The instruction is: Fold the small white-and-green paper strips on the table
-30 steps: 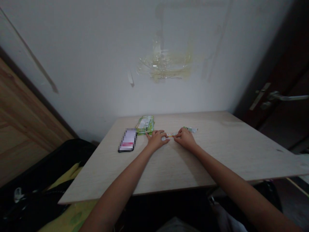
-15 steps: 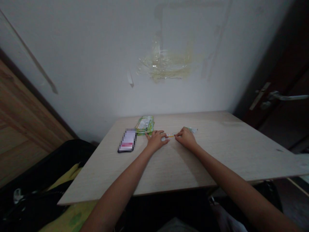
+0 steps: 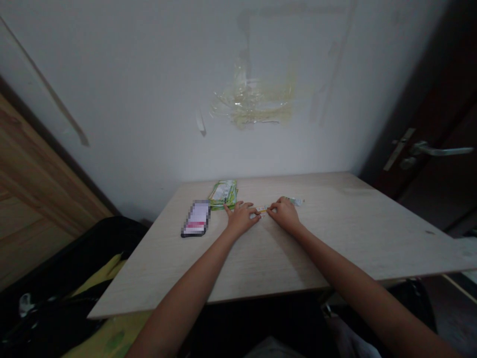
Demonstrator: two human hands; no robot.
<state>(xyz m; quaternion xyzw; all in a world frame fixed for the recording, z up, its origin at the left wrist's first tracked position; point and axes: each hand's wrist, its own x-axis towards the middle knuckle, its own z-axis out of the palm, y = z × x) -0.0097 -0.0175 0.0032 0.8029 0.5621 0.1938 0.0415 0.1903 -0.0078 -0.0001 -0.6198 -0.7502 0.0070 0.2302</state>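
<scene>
A small flat strip (image 3: 262, 209), white with yellow and red print, lies low over the table between my hands. My left hand (image 3: 240, 219) has thumb and index finger closed at its left end, the other fingers spread toward the stack. At the right end, my right hand (image 3: 286, 214) pinches the strip with its fingertips. Just behind the right hand is a small clear-and-green wrapper (image 3: 296, 201), partly hidden by it. Beyond my left hand sits a stack of green-and-white packets (image 3: 224, 191). What kind of item the strip is, I cannot make out.
A phone (image 3: 196, 220) with a lit, blurred screen lies left of my left hand. The pale wooden table (image 3: 354, 233) meets a wall (image 3: 149, 99) bearing old tape. A dark door with a metal handle (image 3: 443, 150) is at right; dark and yellow fabric (image 3: 100, 278) lies at left.
My right hand has shifted slightly left, closer to my left hand. Both hands stay at the strip; the phone and the stack remain in place.
</scene>
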